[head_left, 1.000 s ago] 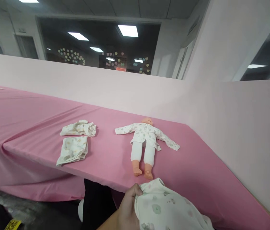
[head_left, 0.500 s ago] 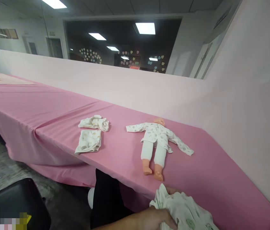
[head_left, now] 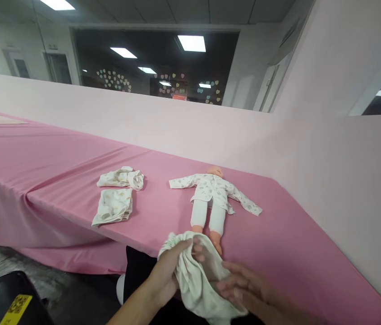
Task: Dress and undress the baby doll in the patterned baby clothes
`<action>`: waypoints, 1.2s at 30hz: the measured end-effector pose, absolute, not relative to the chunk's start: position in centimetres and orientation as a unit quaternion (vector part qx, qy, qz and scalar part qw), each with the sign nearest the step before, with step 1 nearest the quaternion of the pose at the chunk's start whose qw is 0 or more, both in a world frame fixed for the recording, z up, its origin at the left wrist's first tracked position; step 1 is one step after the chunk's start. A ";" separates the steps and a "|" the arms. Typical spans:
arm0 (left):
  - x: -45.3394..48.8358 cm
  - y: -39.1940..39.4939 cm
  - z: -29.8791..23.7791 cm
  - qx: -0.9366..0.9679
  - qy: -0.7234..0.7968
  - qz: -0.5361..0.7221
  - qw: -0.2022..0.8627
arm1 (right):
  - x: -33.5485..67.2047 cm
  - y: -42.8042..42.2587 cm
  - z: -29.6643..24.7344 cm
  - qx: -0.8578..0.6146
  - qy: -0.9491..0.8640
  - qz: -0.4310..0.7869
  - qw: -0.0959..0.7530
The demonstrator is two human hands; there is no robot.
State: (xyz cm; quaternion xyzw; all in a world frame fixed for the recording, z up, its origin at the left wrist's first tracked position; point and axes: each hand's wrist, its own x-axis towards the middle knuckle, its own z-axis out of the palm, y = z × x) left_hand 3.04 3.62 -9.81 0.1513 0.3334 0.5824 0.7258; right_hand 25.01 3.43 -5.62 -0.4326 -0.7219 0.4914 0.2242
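A baby doll (head_left: 212,197) in a printed white top and white leggings lies on its back on the pink table (head_left: 58,171), feet toward me. Just in front of its feet I hold a small white printed garment (head_left: 199,275) bunched up with its opening spread. My left hand (head_left: 166,271) grips the garment's gathered left edge. My right hand (head_left: 244,286) lies against its right side, fingers partly inside the cloth. Two more pieces of baby clothing (head_left: 117,194) lie folded to the doll's left.
A pale pink partition wall (head_left: 328,180) runs behind and along the right of the table. A black chair seat with a yellow label (head_left: 11,302) shows at the lower left. My dark-clad legs (head_left: 136,271) are below the table's edge.
The garment has gone from low at the right edge up to the doll's feet, now bunched open. My right hand has come into view beside it. The view has shifted.
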 end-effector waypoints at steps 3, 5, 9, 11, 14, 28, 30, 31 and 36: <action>3.0 3.7 -9.7 0.086 0.370 0.649 0.659 | 24.8 6.2 -4.2 -0.461 -0.747 0.420 0.230; 3.4 3.2 -10.0 0.083 0.371 0.667 0.640 | 24.0 9.0 -3.5 -0.484 -0.806 0.259 0.221; 3.6 2.0 -10.2 0.077 0.375 0.680 0.626 | 20.9 14.5 -3.5 -0.343 -0.930 0.082 0.100; 3.4 1.7 -10.1 0.084 0.354 0.682 0.635 | 19.2 16.3 -4.0 -0.303 -0.950 0.072 0.032; 3.0 1.8 -10.1 0.075 0.321 0.694 0.641 | 17.1 17.7 -4.9 -0.270 -0.961 0.067 -0.016; 4.3 3.1 -9.1 -0.019 0.245 0.664 0.706 | 16.2 16.9 -1.2 -0.292 -0.951 0.100 0.008; 4.4 3.7 -8.6 -0.012 0.224 0.668 0.709 | 16.5 16.4 -1.7 -0.288 -0.953 0.088 0.029; 4.5 4.0 -8.5 -0.003 0.212 0.668 0.714 | 16.6 16.1 -2.0 -0.291 -0.953 0.079 0.039; 4.3 4.7 -8.0 0.048 0.182 0.661 0.726 | 17.8 13.5 -2.6 -0.402 -0.902 0.095 0.125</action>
